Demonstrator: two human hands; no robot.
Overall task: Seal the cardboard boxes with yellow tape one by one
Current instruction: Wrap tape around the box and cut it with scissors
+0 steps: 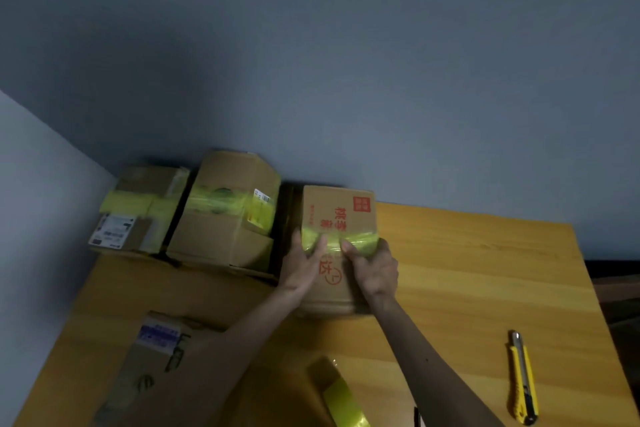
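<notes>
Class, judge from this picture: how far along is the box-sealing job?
Done: the corner box and its neighbour carry yellow tape. In hand: the left hand and right hand press a tape strip across the red-printed box. Left: the near box shows no yellow tape; the tape roll lies beside it.

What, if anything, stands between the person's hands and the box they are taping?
Nothing visible does. The left hand and right hand both press directly on the yellow tape strip across the red-printed box.
</notes>
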